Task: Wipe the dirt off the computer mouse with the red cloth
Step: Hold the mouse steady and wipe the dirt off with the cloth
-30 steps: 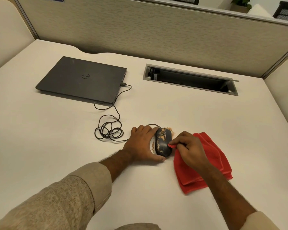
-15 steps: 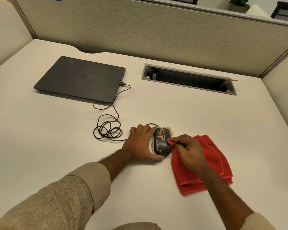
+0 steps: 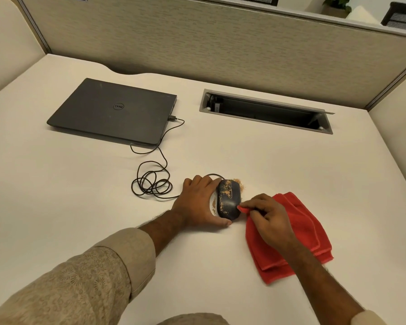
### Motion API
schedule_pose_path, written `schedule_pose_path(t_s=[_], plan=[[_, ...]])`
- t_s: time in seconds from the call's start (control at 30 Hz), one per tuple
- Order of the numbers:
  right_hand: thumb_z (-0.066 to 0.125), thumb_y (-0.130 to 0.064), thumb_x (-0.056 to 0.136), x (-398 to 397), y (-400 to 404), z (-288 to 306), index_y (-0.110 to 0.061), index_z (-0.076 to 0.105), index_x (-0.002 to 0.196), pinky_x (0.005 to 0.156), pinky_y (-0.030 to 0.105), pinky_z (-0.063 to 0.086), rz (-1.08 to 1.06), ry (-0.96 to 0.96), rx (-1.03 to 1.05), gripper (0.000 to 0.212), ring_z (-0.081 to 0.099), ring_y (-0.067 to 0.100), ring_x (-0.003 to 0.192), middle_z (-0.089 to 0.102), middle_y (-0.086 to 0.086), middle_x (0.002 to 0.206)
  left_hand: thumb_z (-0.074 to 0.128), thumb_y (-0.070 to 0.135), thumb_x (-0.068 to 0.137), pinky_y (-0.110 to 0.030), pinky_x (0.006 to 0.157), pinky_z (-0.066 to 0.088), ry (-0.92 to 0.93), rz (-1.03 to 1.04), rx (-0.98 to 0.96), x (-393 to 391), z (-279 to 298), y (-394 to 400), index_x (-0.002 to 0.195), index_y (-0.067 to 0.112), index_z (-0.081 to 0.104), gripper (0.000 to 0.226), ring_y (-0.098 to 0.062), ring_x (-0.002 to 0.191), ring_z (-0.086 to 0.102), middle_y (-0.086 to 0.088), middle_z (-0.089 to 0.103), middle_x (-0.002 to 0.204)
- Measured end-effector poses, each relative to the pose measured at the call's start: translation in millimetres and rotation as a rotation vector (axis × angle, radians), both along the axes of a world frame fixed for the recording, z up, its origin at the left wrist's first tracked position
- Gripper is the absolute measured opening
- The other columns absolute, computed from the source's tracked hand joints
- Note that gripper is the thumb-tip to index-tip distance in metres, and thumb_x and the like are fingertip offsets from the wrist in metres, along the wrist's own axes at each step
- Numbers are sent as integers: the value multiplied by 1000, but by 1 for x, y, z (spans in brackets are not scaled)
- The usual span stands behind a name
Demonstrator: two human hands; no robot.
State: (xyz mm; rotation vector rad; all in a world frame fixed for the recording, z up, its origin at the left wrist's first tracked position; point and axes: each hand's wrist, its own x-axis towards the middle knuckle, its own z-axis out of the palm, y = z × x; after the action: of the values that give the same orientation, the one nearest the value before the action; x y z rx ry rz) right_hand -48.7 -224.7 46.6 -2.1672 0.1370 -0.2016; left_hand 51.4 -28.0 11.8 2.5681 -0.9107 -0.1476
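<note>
A black wired computer mouse [image 3: 229,199] lies on the white desk, speckled with orange-brown dirt mostly on its front left. My left hand [image 3: 198,201] rests against its left side and holds it in place, thumb at its near end. My right hand [image 3: 266,218] pinches a corner of the folded red cloth [image 3: 298,233] and presses that corner against the mouse's right edge. The bulk of the cloth lies flat on the desk to the right.
Loose dirt [image 3: 240,184] sits on the desk by the mouse's front. The mouse cable [image 3: 151,184] coils to the left and runs to a closed dark laptop [image 3: 114,110]. An open cable tray [image 3: 266,111] is set into the desk's back. Partition walls surround the desk.
The cloth corner in my right hand has slid from the mouse's middle down to its right edge. Less dirt shows on the mouse's right and rear. My left hand has stayed put.
</note>
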Motion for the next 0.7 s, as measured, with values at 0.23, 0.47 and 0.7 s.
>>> schedule_pose_path(t_s=[0.23,0.47,0.7], plan=[[59,-6,74,1,8,6,-21,78,82,60,26,46,72,51,-100,26,61,12,69,64,-8,79,57,89,51,-36,98,31,-11,2,-16,-1,1,0,142,25,40,113,-15,109,41,13,48,121],[58,-16,85,-4,38,14,-30,63,100,73,8,40,40,49,-135,21,59,-1,89,65,-19,93,57,87,50,-36,92,33,-32,32,-88,-4,3,-1,135,28,43,104,-13,101,41,15,48,112],[62,-11,88,-4,51,16,-22,72,100,78,14,44,96,54,-208,19,58,2,89,64,-12,93,57,85,52,-36,91,29,-10,-13,-45,3,-6,0,138,26,39,106,-17,103,41,8,49,114]])
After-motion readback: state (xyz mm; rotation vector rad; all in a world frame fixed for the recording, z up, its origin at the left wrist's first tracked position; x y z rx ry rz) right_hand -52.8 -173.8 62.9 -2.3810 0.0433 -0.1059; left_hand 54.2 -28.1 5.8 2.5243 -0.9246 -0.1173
